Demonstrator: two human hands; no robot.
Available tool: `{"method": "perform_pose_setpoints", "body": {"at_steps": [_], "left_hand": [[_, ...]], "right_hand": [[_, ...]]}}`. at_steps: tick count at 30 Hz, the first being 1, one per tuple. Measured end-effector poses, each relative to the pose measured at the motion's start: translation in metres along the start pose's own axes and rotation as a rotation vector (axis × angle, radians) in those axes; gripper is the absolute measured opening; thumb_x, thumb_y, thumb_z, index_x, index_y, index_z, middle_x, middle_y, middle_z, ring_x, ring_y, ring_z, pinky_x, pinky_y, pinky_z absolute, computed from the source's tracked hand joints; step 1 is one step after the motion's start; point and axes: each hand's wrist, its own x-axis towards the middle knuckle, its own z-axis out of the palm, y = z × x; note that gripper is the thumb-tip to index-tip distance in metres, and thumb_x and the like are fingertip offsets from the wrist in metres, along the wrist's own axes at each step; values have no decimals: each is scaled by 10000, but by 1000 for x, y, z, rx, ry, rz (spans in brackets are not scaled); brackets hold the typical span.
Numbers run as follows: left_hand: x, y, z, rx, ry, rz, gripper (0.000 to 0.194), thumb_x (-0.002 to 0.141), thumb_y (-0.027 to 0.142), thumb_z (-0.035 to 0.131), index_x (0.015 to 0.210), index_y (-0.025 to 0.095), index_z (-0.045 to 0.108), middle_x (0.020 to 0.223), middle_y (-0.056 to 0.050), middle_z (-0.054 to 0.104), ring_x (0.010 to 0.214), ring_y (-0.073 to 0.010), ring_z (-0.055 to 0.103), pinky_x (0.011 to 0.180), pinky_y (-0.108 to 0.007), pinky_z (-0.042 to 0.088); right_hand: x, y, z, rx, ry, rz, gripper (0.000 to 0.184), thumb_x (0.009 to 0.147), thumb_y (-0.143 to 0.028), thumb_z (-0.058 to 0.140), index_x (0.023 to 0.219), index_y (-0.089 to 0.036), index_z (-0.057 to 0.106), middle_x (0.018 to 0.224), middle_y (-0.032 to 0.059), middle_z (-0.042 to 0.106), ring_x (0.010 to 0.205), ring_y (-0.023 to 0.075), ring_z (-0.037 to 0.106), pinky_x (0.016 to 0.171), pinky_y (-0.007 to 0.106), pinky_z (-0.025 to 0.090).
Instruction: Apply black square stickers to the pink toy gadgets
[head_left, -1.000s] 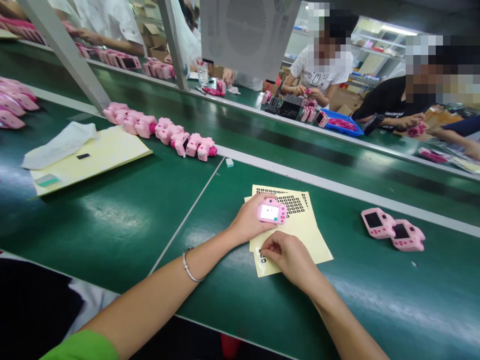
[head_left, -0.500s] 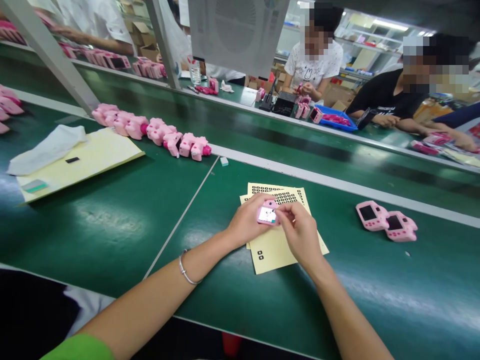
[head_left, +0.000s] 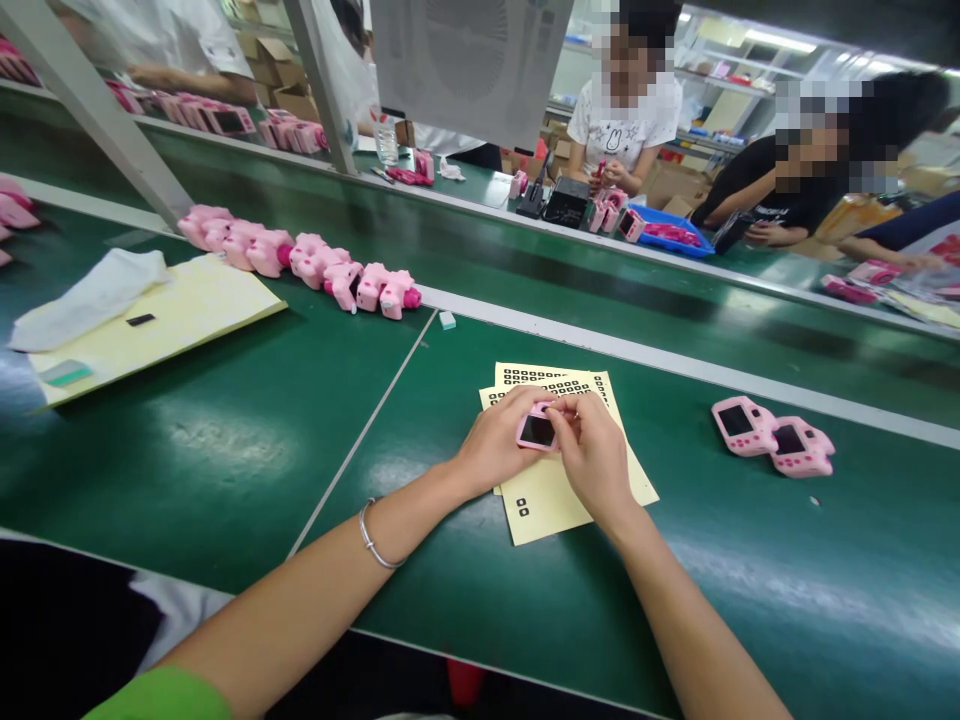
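Dark-screened pink cam is gripped in L hand, over yellow sticker sheets. R hand is at cam's upper R side, can't tell if pinching anything. 2 other cams on green bench.

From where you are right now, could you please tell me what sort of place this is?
It looks like a factory assembly line, probably for small electronics: matching pink devices sit in a row on the long green bench, and people work along its far side.
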Motion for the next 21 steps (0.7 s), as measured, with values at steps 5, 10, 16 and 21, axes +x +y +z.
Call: {"method": "perform_pose_setpoints", "body": {"at_steps": [5,10,16,21], "left_hand": [[0,2,-1,-4,-5,0,463,772,287,682,1202,256,513,1256,-44,569,1162,-192,552,939,-340,493],[-1,2,0,4,-3,-2,452,767,264,680,1189,253,516,1257,-39,568,1160,-186,554,933,-333,495],[-3,1,3,1,64,17,471,764,161,625,1206,255,495,1262,-33,562,1203,-173,530,1002,-338,477],[-1,5,-3,-64,128,12,485,733,140,619,1192,241,498,1240,-31,564,1169,-162,540,1016,-325,463]], "right_hand": [[0,2,1,25,14,-17,139,928,-296,471,931,-204,575,930,54,599,784,147,569,680,280,439],[-2,-1,2,55,60,-29,124,916,-283,500,906,-203,594,895,45,606,754,136,570,657,267,445],[-11,-3,-1,-198,120,-165,197,936,-323,507,938,-225,678,936,52,678,760,143,604,648,274,399],[-20,-3,2,-539,130,-416,311,949,-296,485,1212,-242,644,1091,57,681,766,144,617,601,284,372]]}}
